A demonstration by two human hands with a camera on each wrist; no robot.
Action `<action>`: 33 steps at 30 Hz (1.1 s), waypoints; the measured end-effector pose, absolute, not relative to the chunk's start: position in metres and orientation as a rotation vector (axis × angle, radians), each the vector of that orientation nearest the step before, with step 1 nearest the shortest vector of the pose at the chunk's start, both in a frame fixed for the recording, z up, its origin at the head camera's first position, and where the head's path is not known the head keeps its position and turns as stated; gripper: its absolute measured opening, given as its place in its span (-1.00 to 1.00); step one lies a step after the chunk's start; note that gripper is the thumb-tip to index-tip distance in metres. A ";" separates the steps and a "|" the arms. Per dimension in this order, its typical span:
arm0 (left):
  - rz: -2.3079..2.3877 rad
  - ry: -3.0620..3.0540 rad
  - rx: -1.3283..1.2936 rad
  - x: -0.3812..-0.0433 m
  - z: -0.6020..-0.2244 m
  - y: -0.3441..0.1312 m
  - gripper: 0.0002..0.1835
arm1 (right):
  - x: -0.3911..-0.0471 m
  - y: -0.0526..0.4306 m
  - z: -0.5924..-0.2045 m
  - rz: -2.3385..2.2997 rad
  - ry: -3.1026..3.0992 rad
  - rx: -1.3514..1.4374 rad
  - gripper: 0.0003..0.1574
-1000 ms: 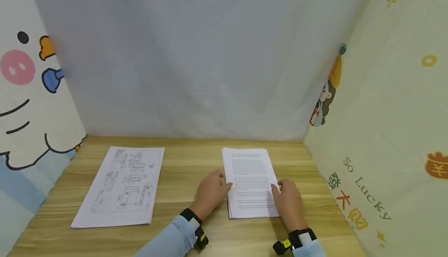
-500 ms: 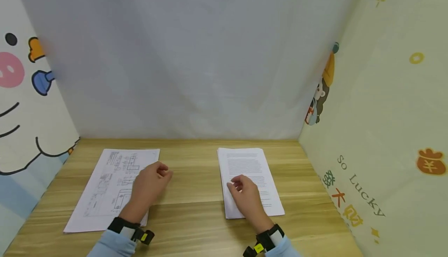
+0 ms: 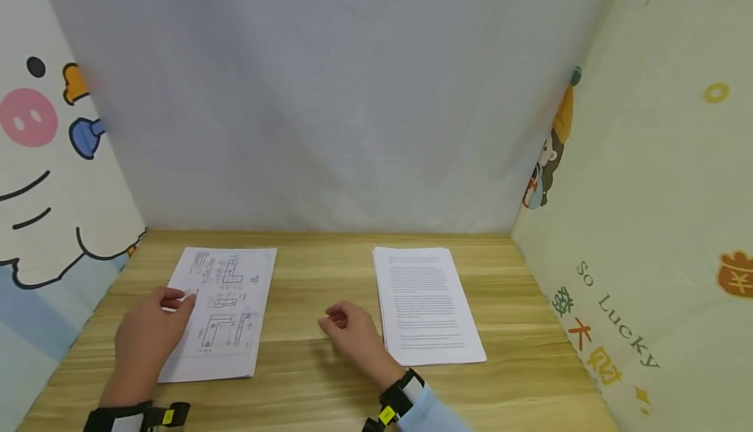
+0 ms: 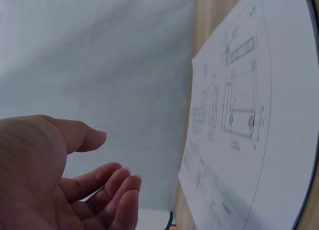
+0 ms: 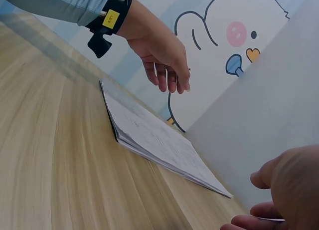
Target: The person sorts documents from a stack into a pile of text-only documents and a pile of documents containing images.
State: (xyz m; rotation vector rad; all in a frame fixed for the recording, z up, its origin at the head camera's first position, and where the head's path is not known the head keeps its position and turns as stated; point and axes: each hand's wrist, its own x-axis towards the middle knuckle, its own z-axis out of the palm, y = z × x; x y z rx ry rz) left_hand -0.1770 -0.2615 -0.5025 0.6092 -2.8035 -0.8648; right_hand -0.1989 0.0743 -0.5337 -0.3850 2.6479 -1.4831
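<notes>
Head view, from the left: a white-and-blue wall panel (image 3: 59, 177) carries a cartoon face with a pink snout, and beside it the person's left hand (image 3: 150, 337) hangs over the left side of a paper stack printed with technical drawings (image 3: 229, 304). That hand grips nothing; its fingers are loosely bent, and the right wrist view shows a gap between them and the paper. The drawing stack lies flat on the left part of the wood-grain table (image 3: 312, 275), its sheets slightly fanned at one corner, with a dark layer at the bottom.

Farther right, the right hand (image 3: 355, 337) hovers over the tabletop between the two stacks — fingers loosely curled, holding nothing — near the left edge of a stack of text pages (image 3: 429, 308). Those pages lie flat, printed side up. Last comes a cream wall panel (image 3: 665, 177) lettered "So Lucky".
</notes>
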 end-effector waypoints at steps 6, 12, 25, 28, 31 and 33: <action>-0.804 -2.828 0.771 -0.170 -0.499 -0.301 -0.29 | -0.197 0.040 -0.531 -1.529 2.490 -0.383 -0.54; -0.777 -2.906 0.838 -0.168 -0.509 -0.321 -0.29 | -0.196 0.013 -0.534 -1.525 2.373 -0.339 -0.49; -0.879 -3.052 0.965 -0.168 -0.533 -0.333 -0.02 | -0.184 -0.018 -0.534 -1.532 2.250 -0.247 -0.43; -0.932 -3.052 0.915 -0.167 -0.536 -0.331 0.01 | -0.183 -0.021 -0.533 -1.541 2.239 -0.247 -0.43; -0.984 -3.030 0.886 -0.166 -0.539 -0.329 -0.05 | -0.182 -0.024 -0.532 -1.544 2.236 -0.235 -0.46; -0.995 -3.014 0.879 -0.166 -0.543 -0.329 -0.12 | -0.181 -0.025 -0.532 -1.547 2.235 -0.223 -0.50</action>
